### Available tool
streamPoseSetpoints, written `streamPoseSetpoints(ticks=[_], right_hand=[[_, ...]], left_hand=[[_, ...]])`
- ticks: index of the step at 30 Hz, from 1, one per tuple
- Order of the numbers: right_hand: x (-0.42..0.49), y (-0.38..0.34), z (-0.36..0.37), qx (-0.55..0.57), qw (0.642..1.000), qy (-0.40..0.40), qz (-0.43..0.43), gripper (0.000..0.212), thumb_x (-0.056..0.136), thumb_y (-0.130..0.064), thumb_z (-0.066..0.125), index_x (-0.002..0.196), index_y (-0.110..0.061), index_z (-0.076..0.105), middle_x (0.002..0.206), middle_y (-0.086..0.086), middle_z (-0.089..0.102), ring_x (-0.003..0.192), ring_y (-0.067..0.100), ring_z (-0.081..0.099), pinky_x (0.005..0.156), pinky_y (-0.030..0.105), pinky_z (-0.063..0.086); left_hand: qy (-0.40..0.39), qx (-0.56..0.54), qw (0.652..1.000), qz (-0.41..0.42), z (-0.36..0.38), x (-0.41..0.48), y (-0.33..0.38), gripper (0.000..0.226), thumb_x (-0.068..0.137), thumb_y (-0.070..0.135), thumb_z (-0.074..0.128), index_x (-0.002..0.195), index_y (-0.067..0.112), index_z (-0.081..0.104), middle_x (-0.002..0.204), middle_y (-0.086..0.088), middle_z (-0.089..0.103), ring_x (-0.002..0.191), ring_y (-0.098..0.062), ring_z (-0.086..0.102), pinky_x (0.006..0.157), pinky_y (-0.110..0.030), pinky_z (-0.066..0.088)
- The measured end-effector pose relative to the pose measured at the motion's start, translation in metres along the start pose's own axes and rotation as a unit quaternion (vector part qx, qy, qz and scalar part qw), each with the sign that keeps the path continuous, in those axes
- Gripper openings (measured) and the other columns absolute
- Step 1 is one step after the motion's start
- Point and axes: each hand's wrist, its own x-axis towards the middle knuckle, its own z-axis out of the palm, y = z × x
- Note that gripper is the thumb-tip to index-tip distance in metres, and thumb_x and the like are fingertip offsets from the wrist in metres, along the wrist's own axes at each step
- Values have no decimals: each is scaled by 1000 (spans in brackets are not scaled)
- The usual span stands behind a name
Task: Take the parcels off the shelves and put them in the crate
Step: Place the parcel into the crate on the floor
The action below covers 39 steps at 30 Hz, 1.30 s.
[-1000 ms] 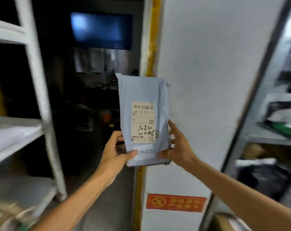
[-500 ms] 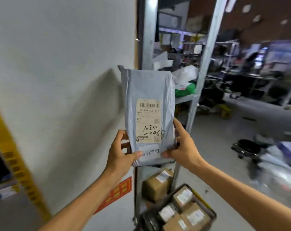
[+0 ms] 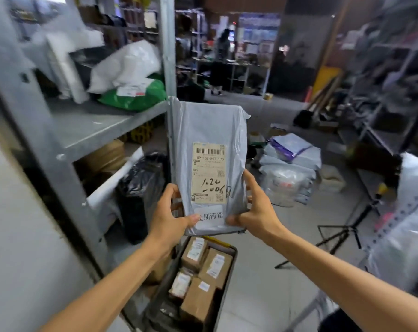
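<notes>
Head view: grey parcel (image 3: 208, 149) held upright in mid-air, label toward the camera, off the shelf (image 3: 95, 125) and not yet in the crate (image 3: 234, 254), which sits on the floor directly below. Left hand (image 3: 169, 218) clamped on the lower left corner, thumb on the front and fingers curled behind; right hand (image 3: 258, 212) clamped on the lower right corner the same way. Gripped by the bottom edge only, so probably top-heavy: could fold or flop forward during lowering, being soft film with nothing supporting the upper part. Smooth plastic, too, so could slide out of 2 thumb pinches if either loosens early. Crate already crowded with at least 4 cardboard boxes (image 3: 215, 267), tops uneven, little free room visible apart from a dark gap near the right wall. Released from this high, likely to land flat on those boxes, skid, and go over the rim onto the floor. Safer laid down low and flat, or slipped on edge into the gap. Upright shelf post (image 3: 167, 56) just beside the parcel's left edge: risk of the loose top corner catching there on the way down. Tripod (image 3: 335, 238) legs spread on the floor to the right, near the crate: possible trip on a sideways step.
</notes>
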Motion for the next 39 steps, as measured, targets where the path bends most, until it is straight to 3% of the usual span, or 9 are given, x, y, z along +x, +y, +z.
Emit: streamPoseSetpoints(ticks=[5, 11, 14, 17, 23, 27, 31, 36, 39], right_hand=[[17, 38, 3, -5, 996, 67, 60, 112, 53, 12, 79, 144, -35, 33, 131, -10, 55, 118, 16, 56, 87, 44, 57], [40, 94, 8, -10, 985, 108, 138, 112, 51, 13, 78, 141, -36, 35, 119, -25, 58, 111, 11, 60, 84, 39, 58], [60, 126, 10, -3, 982, 101, 160, 108, 51, 14, 78, 132, -45, 39, 102, -40, 55, 100, 1, 62, 62, 26, 59], [83, 162, 8, 0, 980, 89, 178, 107, 52, 14, 77, 124, -55, 38, 100, -43, 53, 95, -8, 60, 54, 19, 55], [115, 256, 16, 5, 967, 74, 242, 106, 52, 8, 76, 118, -64, 35, 102, -40, 53, 97, 2, 60, 57, 20, 55], [117, 338, 47, 19, 953, 61, 295, 109, 51, 8, 78, 113, -70, 33, 102, -46, 51, 99, -12, 56, 61, 16, 56], [98, 424, 94, 23, 938, 65, 339, 118, 50, 9, 79, 111, -78, 30, 108, -49, 49, 101, -19, 52, 68, 7, 51], [77, 522, 143, 42, 911, 60, 405, 110, 52, 7, 78, 135, -50, 34, 117, -36, 52, 111, 4, 56, 83, 42, 58], [72, 573, 167, 46, 902, 56, 425, 107, 53, 12, 75, 141, -33, 36, 120, -27, 53, 113, 10, 56, 86, 47, 56]], left_hand=[[-87, -16, 996, -24, 21, 47, -34, 48, 72, -5, 78, 103, 18, 49, 104, 10, 65, 104, -12, 61, 85, -34, 55], [-162, -11, 984, -71, 52, 90, -88, 49, 72, -4, 78, 104, 18, 49, 102, 19, 61, 93, 8, 59, 69, -9, 49], [-175, -10, 980, -95, 68, 113, -116, 49, 71, -6, 77, 103, 18, 49, 104, 15, 60, 89, 12, 59, 64, -4, 46], [-171, -9, 977, -126, 87, 134, -144, 50, 70, -7, 77, 100, 21, 49, 102, 17, 61, 97, 1, 60, 68, -11, 50], [-192, -10, 955, -224, 132, 163, -219, 51, 73, -11, 73, 99, 25, 48, 114, 2, 62, 110, -19, 59, 89, -39, 55], [-199, -8, 942, -268, 156, 161, -293, 54, 74, -15, 71, 103, 26, 50, 108, 11, 62, 102, -2, 58, 76, -16, 53], [-216, 3, 919, -329, 170, 145, -383, 56, 74, -17, 69, 115, 17, 50, 108, 8, 61, 95, 2, 59, 73, -13, 52], [-246, 10, 894, -375, 189, 124, -499, 56, 77, -14, 69, 105, 31, 51, 105, 11, 62, 91, 5, 62, 64, -11, 51], [-249, 10, 877, -412, 200, 111, -560, 55, 78, -14, 68, 107, 30, 51, 110, 5, 62, 102, -9, 61, 70, -18, 54]])
